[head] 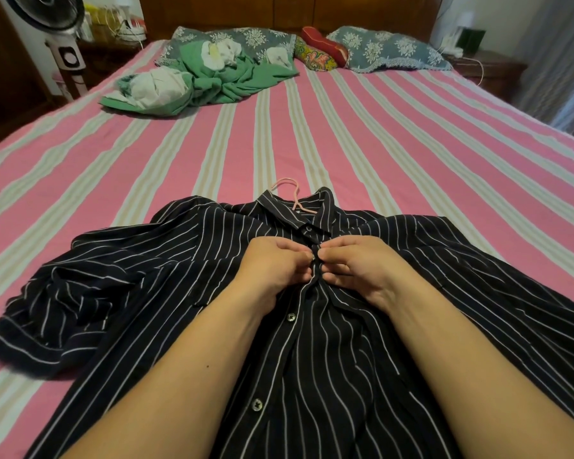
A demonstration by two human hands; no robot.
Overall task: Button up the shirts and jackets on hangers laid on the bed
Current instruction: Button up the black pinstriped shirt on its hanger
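dark pinstriped shirt (312, 342), front part-buttoned

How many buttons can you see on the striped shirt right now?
4 on the striped shirt: one at the collar, one between the fingertips, one below the hands, one lower. More may be hidden.

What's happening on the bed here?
A person is buttoning a dark striped shirt that lies on the bed on a pink hanger. The left hand and right hand both pinch the shirt front just below the collar, working on a button there. Two buttons lower down already look fastened. Further up the bed, a crumpled green cloth lies in front of the pillows.
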